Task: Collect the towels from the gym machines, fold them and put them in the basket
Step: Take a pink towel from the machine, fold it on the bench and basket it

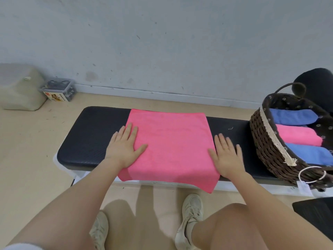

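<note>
Nearest to me are my own bare knees and pale shoes [191, 216] on the floor, with both forearms reaching forward over them. My left hand [124, 146] lies flat, fingers straight and together, palm down on the left edge of the pink towel [171, 147], thumb spread onto the cloth. My right hand [226, 154] is flat as well, fingers straight; its thumb touches the towel's right edge while the fingers rest mostly on the black counter [90, 134] just beside it. Neither hand grips anything.

Between the two hands the towel lies spread across the counter's width, its far edge near the counter's far side and its near edge hanging over the front, the near right corner drooping lowest. As I read it, it is smoothed out but not yet folded down to size.

To the right, on the same counter, stands the wicker basket [266, 147], holding two folded blue towels [292, 117] with a folded pink one [297, 136] between them. My right hand is the nearer one to it.

My judgement: the fold turns on the towel's left-right span, so either side edge can be carried across to the other, and the finished bundle then travels right to the basket.
</note>
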